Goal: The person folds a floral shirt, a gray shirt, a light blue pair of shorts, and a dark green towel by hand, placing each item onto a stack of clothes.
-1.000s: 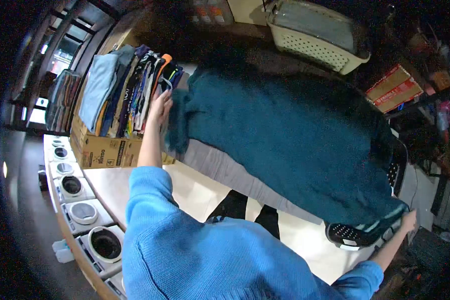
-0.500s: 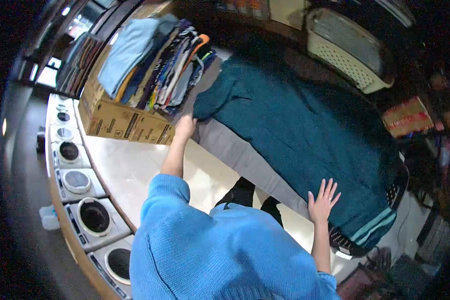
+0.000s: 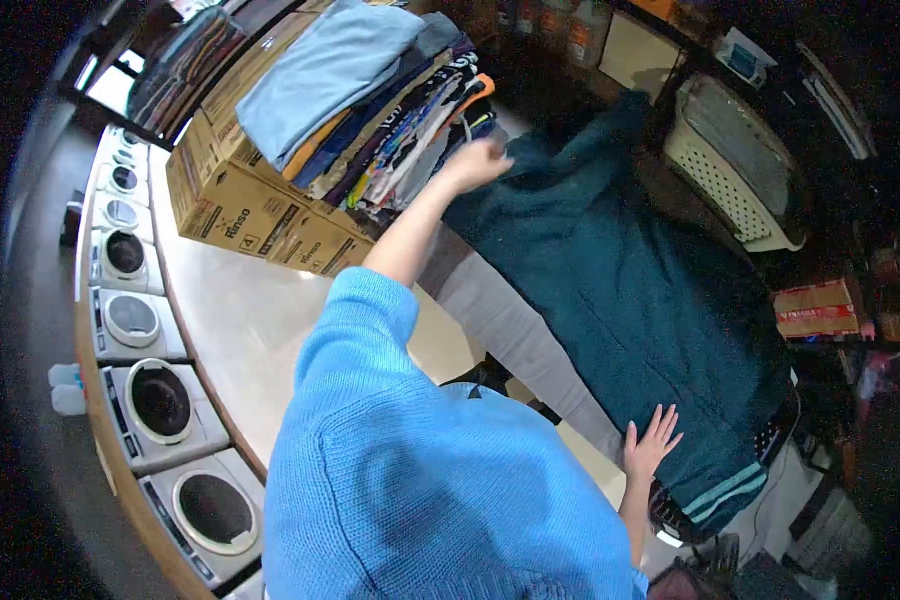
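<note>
A dark green garment [image 3: 610, 270] with two pale stripes near one end lies spread over a grey-covered ironing board [image 3: 515, 325]. My left hand [image 3: 478, 166] is at the garment's far left edge, beside the clothes pile; its fingers are curled closed, and whatever is between them is hidden. Flat on the near edge of the garment rests my right hand [image 3: 652, 442], with fingers spread and nothing held. Beyond my left forearm is the pile of folded clothes [image 3: 335, 75], light blue on top, standing on cardboard boxes [image 3: 260, 225].
Front-loading washers [image 3: 160, 400] line the left side behind a pale counter [image 3: 260, 310]. A cream laundry basket [image 3: 735, 165] stands at the back right, above a red-and-brown box [image 3: 818, 308]. A cord runs down beside the board's right end.
My left hand has left the garment's near left corner and moved away from me and to the right along its edge. My right hand stays spread on the cloth. The view has shifted.
</note>
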Available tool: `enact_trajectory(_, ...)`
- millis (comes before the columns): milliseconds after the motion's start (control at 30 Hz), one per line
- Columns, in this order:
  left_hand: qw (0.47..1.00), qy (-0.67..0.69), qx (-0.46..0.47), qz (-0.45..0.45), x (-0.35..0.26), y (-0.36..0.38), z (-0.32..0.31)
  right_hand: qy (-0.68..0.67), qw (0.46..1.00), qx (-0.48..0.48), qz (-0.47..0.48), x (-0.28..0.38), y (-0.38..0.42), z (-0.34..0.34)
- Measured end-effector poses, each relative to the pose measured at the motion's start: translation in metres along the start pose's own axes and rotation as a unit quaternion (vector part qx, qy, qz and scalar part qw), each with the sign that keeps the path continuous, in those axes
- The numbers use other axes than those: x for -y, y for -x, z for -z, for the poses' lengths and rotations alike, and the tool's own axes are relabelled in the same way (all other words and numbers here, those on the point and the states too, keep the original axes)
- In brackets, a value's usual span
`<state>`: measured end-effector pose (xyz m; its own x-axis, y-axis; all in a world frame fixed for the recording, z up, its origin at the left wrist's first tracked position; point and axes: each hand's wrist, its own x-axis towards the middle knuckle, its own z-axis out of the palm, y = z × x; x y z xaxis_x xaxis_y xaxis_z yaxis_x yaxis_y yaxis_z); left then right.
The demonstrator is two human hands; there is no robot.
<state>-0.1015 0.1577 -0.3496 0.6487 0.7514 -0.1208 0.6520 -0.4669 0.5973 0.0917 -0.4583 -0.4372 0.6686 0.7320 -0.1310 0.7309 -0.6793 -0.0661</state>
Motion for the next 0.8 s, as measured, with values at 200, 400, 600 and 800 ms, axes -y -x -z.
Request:
enact_trajectory(200, 0.988, -0.107, -0.065, 0.085, 0.1, 0.063, -0.066, -0.055, 0.998, -0.015, 0.001, 0.019, 0.027, -0.012)
enact_trajectory(400, 0.985, -0.032, -0.159, -0.05, 0.125, 0.089, -0.05, -0.032, 0.997, -0.063, 0.044, 0.014, 0.031, -0.014)
enact_trajectory(600, 0.976, -0.179, -0.122, 0.033, 0.136, 0.14, -0.039, -0.001, 0.997, 0.003, 0.073, 0.006, 0.049, -0.01)
enact_trajectory(800, 0.943, -0.154, -0.259, 0.141, 0.121, 0.189, -0.05, 0.055, 0.944, 0.325, -0.025, 0.077, -0.079, 0.08)
